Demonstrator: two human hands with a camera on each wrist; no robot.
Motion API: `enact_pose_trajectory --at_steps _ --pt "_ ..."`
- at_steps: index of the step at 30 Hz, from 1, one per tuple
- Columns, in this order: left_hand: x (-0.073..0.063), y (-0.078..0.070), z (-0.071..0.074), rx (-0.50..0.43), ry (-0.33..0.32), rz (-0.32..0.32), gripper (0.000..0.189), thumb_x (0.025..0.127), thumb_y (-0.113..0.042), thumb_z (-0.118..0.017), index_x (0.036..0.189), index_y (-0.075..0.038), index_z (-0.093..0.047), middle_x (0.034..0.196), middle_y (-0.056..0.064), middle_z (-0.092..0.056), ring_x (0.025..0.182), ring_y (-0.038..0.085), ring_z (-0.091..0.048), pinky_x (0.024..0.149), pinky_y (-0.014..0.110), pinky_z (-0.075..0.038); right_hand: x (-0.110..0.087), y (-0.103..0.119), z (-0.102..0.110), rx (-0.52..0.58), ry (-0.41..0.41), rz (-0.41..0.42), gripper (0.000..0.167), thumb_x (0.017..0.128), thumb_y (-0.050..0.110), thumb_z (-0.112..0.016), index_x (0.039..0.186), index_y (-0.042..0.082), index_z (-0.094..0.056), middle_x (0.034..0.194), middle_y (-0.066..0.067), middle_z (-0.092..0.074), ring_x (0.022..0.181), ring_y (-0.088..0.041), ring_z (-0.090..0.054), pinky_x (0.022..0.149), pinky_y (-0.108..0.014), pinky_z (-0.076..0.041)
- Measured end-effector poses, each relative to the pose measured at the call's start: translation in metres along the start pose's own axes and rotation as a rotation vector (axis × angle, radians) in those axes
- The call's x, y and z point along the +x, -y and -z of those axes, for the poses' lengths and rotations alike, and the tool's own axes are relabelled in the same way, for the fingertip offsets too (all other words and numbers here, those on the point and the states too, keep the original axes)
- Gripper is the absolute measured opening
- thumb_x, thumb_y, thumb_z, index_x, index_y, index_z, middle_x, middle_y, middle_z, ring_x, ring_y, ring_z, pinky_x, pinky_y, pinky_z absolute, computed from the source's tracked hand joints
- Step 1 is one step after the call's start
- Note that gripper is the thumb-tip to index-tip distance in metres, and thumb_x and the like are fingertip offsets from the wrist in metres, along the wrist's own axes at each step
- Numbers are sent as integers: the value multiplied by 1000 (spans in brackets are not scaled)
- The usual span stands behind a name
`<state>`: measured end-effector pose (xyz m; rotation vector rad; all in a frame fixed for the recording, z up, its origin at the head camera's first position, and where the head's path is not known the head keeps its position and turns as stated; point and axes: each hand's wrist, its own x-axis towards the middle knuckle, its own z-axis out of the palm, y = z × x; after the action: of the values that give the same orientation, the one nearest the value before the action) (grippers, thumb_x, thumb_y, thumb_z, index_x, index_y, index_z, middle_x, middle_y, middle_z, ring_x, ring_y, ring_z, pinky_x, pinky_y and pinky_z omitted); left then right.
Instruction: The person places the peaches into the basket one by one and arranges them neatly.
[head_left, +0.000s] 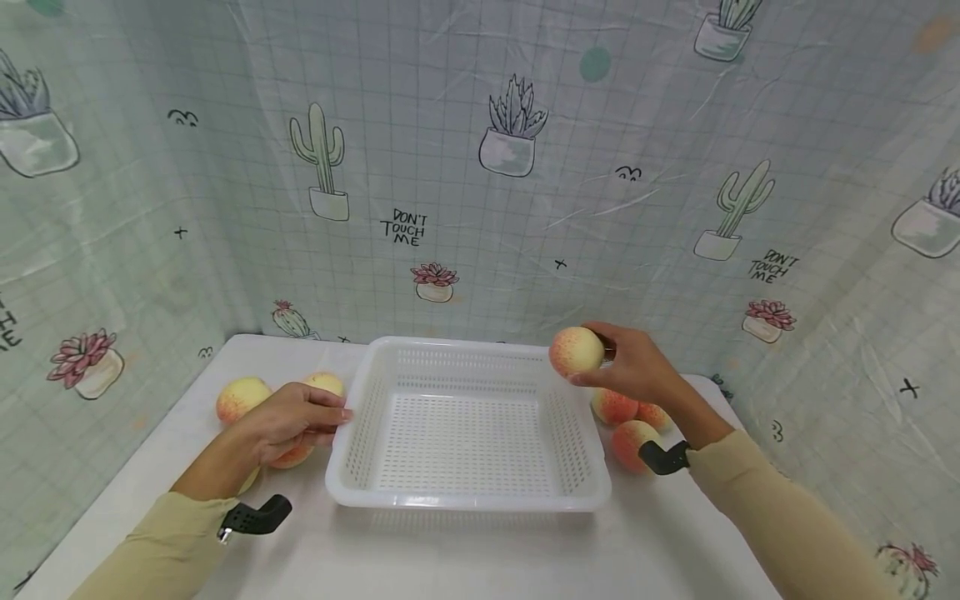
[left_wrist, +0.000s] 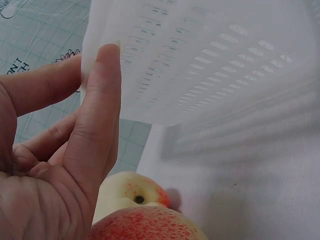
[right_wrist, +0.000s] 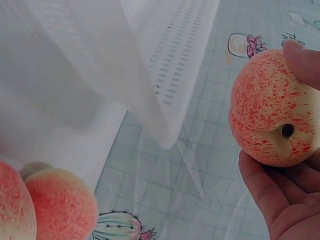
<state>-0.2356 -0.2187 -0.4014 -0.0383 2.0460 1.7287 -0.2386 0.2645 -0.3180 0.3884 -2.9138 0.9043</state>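
Observation:
A white perforated plastic basket (head_left: 465, 502) stands in the middle of the table. My left hand (head_left: 288, 421) pinches its left rim, with the thumb and fingers on opposite sides of the basket wall (left_wrist: 165, 60) in the left wrist view. In my right hand (head_left: 633, 362) is a yellow and red peach (head_left: 576, 352), gripped between thumb and fingers above the basket's back right corner. The right wrist view shows the dark stem hole in this peach (right_wrist: 265, 110). Nothing lies inside the basket.
Several peaches (head_left: 242, 398) lie left of the basket, partly hidden by my left hand. More peaches (head_left: 633, 444) sit to its right, below my right hand. A curtain (head_left: 450, 150) printed with cacti surrounds the white table (head_left: 450, 558) at the back and sides.

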Motion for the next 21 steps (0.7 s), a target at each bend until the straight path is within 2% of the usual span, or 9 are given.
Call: enact_pose_trajectory --at_steps 9,15,21 --pt "-4 -2 -1 18 -4 9 55 92 -19 -81 135 9 -61 107 7 -78 92 25 -80 81 33 -66 9 1 -9 32 9 54 67 78 29 -92 135 10 -63 123 -9 -71 100 -25 -69 82 -34 -62" --pt "-4 -4 -2 34 4 -10 56 93 -21 -80 136 9 -60 110 9 -78 94 26 -80 82 33 -66 13 5 -14 39 25 17 70 78 29 -92 138 9 -61 125 -11 -71 102 -26 -70 84 -39 -65" --pt "-4 -5 -3 39 -31 13 60 90 -24 -83 137 5 -61 114 10 -77 98 30 -80 84 34 -66 19 9 -20 46 42 -29 70 79 28 -91 138 9 -61 127 -12 -71 104 -29 -69 89 -45 -65"
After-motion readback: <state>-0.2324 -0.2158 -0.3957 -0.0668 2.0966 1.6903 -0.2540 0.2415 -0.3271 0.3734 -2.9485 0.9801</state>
